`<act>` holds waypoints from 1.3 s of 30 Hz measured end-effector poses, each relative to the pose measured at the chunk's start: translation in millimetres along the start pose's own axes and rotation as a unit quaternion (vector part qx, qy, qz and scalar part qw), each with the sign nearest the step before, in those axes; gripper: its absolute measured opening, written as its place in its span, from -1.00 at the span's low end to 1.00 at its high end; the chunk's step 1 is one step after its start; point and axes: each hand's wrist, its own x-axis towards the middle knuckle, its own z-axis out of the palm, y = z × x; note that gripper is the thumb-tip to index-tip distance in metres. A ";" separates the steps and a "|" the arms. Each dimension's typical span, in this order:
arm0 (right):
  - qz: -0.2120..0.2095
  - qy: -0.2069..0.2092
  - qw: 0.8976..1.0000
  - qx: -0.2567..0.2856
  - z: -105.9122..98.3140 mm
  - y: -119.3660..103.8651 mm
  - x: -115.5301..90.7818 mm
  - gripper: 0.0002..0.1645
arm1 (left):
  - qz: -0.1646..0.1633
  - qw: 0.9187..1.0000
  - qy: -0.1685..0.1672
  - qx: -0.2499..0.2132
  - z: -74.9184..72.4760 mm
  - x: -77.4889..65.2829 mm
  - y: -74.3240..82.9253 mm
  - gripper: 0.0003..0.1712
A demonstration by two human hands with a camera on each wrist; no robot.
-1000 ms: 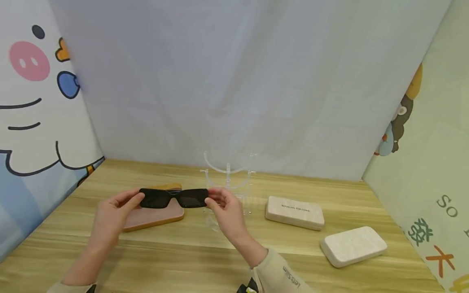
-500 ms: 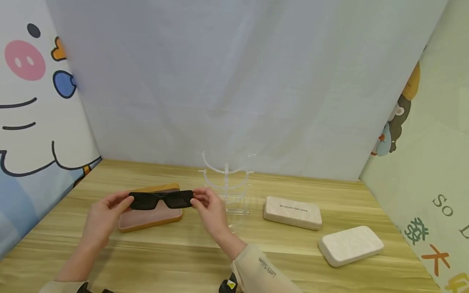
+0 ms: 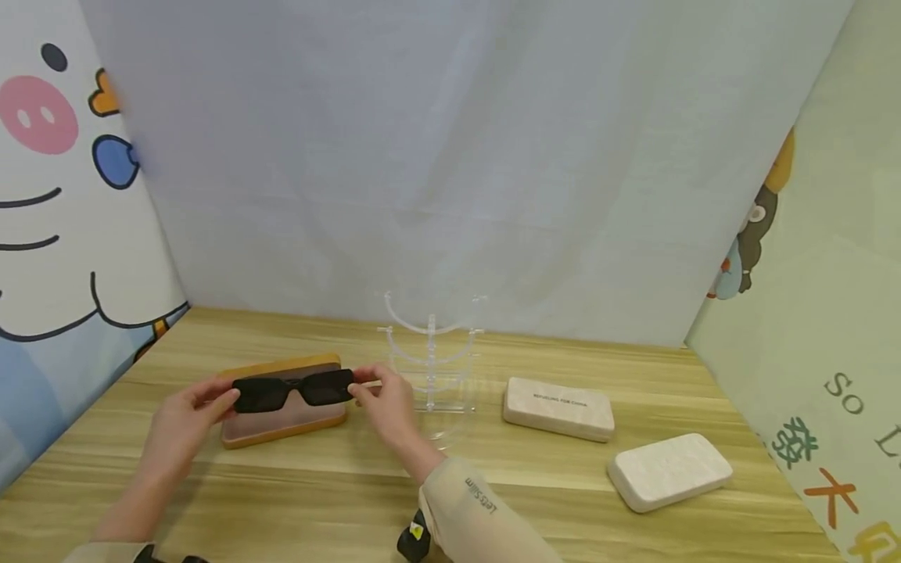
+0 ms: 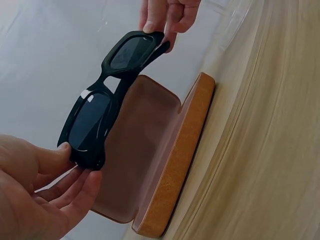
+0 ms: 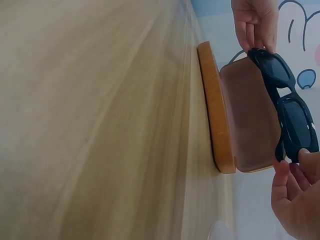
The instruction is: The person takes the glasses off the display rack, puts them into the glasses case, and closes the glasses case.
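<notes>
Black rectangular sunglasses [image 3: 260, 395] with dark lenses are held up by both hands, their temples folded in behind. My left hand [image 3: 181, 422] pinches one end of the frame between thumb and fingers. At the other end my right hand [image 3: 387, 407] pinches the frame the same way. Behind and below them an orange-brown glasses case [image 3: 285, 436] lies open on the table, its pinkish lining showing. In the left wrist view the case [image 4: 175, 170] stands apart from the sunglasses [image 4: 90, 120], and its raised lid is partly hidden by them.
A clear plastic glasses stand [image 3: 432, 360] stands just behind my right hand on the wooden table [image 3: 317, 500]. To the right lie a cream case with lettering [image 3: 559, 408] and a plain cream case [image 3: 670, 471], both closed. A grey-white cloth [image 3: 422, 156] hangs behind.
Both hands have carried the sunglasses left and slightly down, so they now sit in front of the open case. The head view has shifted a little to the right.
</notes>
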 end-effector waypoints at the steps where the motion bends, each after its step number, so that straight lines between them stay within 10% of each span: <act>1: 0.002 -0.001 1.000 -0.001 1.4 0.7 0.4 -0.82 | -0.001 1.000 -0.004 0.004 -0.8 0.3 -2.0 -0.42; 22: 0.001 -0.029 0.996 -0.080 24.9 11.1 9.9 -0.81 | -0.068 0.994 -0.046 -0.066 -7.0 10.2 -27.3 -0.52; 39: 0.027 -0.023 0.989 -0.140 31.4 18.7 16.9 -0.84 | -0.076 0.997 -0.021 -0.006 -6.2 8.3 -27.2 -0.56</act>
